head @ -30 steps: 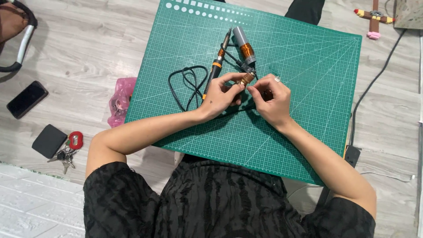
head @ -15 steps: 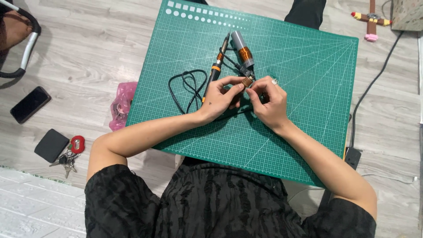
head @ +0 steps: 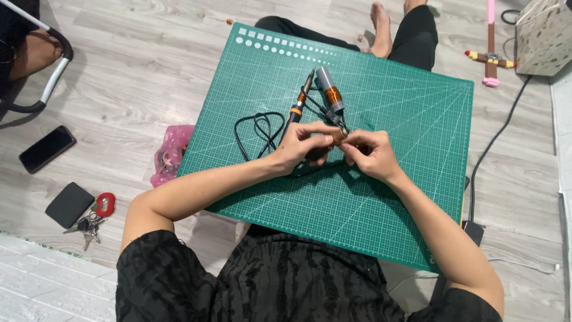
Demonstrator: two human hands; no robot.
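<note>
Both hands have stayed pressed together at the centre of the green cutting mat [head: 381, 197], though the view has tipped to show bare feet at the top. Left hand [head: 302, 143] and right hand [head: 370, 154] pinch a small brown piece [head: 338, 136] between their fingertips. Just above lie a soldering iron [head: 300, 101] and a grey cylinder tool [head: 329, 90]; a black cord [head: 257, 132] coils left. Phone [head: 47, 148], wallet [head: 70, 204] and keys [head: 95, 216] lie on the floor at lower left.
</note>
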